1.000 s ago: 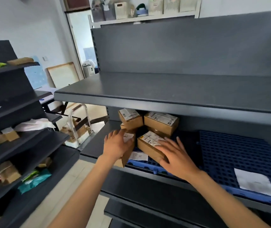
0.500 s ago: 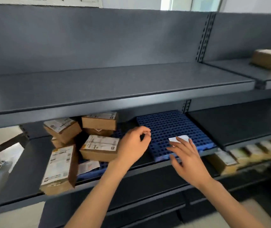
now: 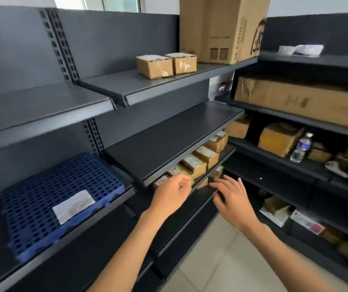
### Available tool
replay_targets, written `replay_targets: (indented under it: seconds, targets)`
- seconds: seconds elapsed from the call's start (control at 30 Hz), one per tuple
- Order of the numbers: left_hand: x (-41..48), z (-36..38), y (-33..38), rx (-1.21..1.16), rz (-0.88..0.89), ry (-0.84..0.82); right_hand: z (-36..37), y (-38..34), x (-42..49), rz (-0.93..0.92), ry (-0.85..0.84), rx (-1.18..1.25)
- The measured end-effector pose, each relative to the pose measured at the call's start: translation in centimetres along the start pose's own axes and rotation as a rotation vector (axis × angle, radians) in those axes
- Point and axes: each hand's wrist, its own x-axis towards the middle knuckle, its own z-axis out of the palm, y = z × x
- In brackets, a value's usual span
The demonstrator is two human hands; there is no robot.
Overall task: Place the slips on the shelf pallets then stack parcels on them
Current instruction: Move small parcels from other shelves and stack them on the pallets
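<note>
A blue perforated pallet (image 3: 48, 192) lies on the lower left shelf with a white slip (image 3: 73, 205) on its front part. A row of small brown labelled parcels (image 3: 196, 164) sits on a lower shelf under the dark middle shelf (image 3: 169, 138). My left hand (image 3: 172, 194) hovers in front of that row, fingers loosely curled, holding nothing. My right hand (image 3: 233, 197) is beside it to the right, fingers spread, empty. Both hands are close to the nearest parcels, and I cannot tell whether they touch them.
Two small boxes (image 3: 165, 64) and a tall carton (image 3: 221, 28) stand on the upper shelf. The right-hand shelving holds a long carton (image 3: 299, 100), a brown box (image 3: 278, 139), a water bottle (image 3: 300, 148) and mixed packets. Pale floor tiles (image 3: 217, 256) show below.
My view has swung to the right along the shelving. Both hands left the parcels on the first pallet, passed the second pallet with its slip, and now reach toward the row of parcels lower right.
</note>
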Motion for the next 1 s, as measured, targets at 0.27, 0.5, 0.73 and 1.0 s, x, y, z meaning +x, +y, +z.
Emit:
replay_targets:
  seconds: [0.27, 0.5, 0.73, 1.0]
  targets:
    - [5.2, 11.5, -2.5, -0.023, -0.226, -0.043, 4.4, 10.3, 2.5, 0.103, -0.158, -0.013]
    - [12.2, 13.6, -8.9, 0.089, -0.436, 0.075, 11.7, 13.5, 9.5, 0.037, -0.312, 0.032]
    - [24.8, 18.6, -12.5, -0.088, -0.606, 0.147, 17.7, 21.0, 19.2, 0.045, -0.412, 0.008]
    - [37.4, 24.7, -12.1, 0.045, -0.632, 0.149, 19.8, 31.4, 30.2, 0.246, -0.476, -0.028]
